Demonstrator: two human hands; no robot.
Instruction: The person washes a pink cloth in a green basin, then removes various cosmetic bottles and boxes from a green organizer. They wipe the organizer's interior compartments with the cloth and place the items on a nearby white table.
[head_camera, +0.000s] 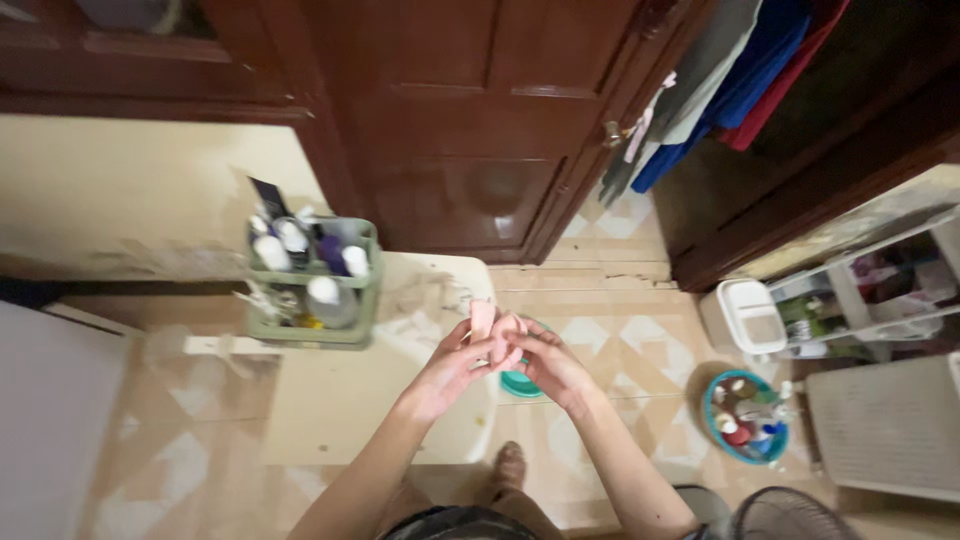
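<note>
Floor (640, 340) patterned tile — wooden door (470, 120) ahead.

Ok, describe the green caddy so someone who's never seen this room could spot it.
On the cream table before the dark wooden doors, at its far left edge, stands the pale green caddy. Unlike the round blue basket on the floor, it is square, crammed with white-capped bottles.
</note>
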